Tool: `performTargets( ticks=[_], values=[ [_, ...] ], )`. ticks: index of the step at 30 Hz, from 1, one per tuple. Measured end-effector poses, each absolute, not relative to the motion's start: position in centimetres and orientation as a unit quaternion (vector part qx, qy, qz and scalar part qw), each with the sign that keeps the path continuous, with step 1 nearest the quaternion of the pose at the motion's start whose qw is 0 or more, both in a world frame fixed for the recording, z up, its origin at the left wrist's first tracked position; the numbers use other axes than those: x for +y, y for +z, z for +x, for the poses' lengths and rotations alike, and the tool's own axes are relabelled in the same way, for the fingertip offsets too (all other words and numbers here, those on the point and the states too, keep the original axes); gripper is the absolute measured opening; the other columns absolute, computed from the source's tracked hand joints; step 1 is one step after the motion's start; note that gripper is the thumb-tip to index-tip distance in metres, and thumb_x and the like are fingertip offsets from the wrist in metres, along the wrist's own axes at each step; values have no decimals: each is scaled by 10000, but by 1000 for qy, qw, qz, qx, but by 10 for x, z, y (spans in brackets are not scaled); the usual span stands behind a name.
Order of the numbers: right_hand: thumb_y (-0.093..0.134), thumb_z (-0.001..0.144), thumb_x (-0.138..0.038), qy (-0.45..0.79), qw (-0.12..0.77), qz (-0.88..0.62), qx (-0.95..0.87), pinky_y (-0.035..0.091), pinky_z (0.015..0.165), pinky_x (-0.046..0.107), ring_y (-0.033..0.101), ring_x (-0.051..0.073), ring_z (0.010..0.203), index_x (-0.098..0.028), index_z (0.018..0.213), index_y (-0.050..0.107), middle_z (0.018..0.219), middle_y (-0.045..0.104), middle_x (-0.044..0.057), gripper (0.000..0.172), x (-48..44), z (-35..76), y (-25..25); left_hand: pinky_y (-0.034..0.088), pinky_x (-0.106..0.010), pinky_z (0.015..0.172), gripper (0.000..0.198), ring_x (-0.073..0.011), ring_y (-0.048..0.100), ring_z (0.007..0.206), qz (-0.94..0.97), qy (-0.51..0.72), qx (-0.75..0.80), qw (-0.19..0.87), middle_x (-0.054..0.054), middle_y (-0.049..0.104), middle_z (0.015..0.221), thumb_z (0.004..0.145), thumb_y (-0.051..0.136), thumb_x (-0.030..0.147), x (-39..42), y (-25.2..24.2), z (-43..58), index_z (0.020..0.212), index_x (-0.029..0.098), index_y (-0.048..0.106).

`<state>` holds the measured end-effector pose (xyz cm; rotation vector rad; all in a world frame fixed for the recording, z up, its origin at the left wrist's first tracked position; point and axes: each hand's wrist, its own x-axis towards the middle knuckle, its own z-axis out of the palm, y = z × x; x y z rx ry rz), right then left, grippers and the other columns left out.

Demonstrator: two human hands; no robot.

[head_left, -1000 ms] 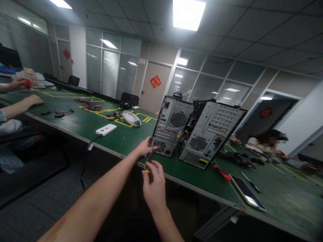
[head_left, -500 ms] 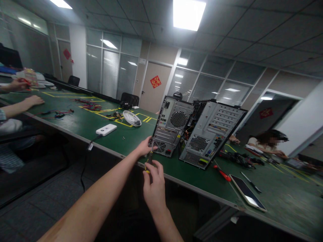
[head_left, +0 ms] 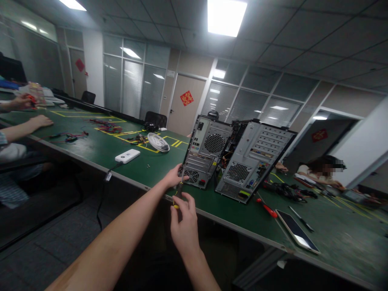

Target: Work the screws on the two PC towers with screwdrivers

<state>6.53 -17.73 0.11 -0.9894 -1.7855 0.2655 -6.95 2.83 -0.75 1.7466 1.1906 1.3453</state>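
My right hand (head_left: 182, 224) is closed round the black and yellow handle of a screwdriver (head_left: 178, 193), whose shaft points up at the lower left rear corner of a grey computer case (head_left: 206, 151). My left hand (head_left: 175, 176) rests against that same corner, fingers curled by the screwdriver shaft. The case stands upright on the green table (head_left: 127, 173), its back panel with fan grille facing me. A second open case (head_left: 253, 161) stands just to its right.
On the table lie a white power bank (head_left: 127, 156) with a cable, a white round fan (head_left: 158, 142), a red-handled tool (head_left: 266, 209), a tablet (head_left: 296, 232) and cables. Another person's arms (head_left: 24, 125) are at far left; another person sits at far right (head_left: 321, 171).
My right hand has shifted its fingers slightly on the screwdriver handle; otherwise nothing has visibly moved.
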Motion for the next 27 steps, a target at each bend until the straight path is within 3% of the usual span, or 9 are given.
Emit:
performTargets(
  ticks=[5, 18, 27],
  values=[
    [542, 983, -149, 121, 515, -411, -743, 581, 988, 364, 712, 207, 1034, -219, 1216, 765, 1373, 580, 142, 330, -176, 65, -2, 490, -476, 1127, 892, -333, 669, 1262, 670, 503, 470, 277, -181, 696, 1360, 711, 879, 387, 30, -8, -70, 1487, 157, 506],
    [549, 984, -162, 117, 519, -416, -737, 594, 962, 368, 695, 234, 1100, -219, 1215, 755, 1349, 599, 144, 315, -176, 65, 0, 531, -458, 1087, 879, -300, 701, 1208, 654, 520, 444, 323, -154, 703, 1355, 706, 890, 342, 28, -8, -69, 1481, 186, 505],
    [576, 981, -172, 119, 527, -423, -727, 583, 981, 362, 692, 240, 1144, -229, 1222, 748, 1345, 618, 134, 302, -175, 64, -2, 519, -466, 1095, 870, -312, 695, 1213, 662, 515, 457, 295, -155, 717, 1330, 702, 887, 368, 30, -9, -70, 1469, 180, 520]
  ],
)
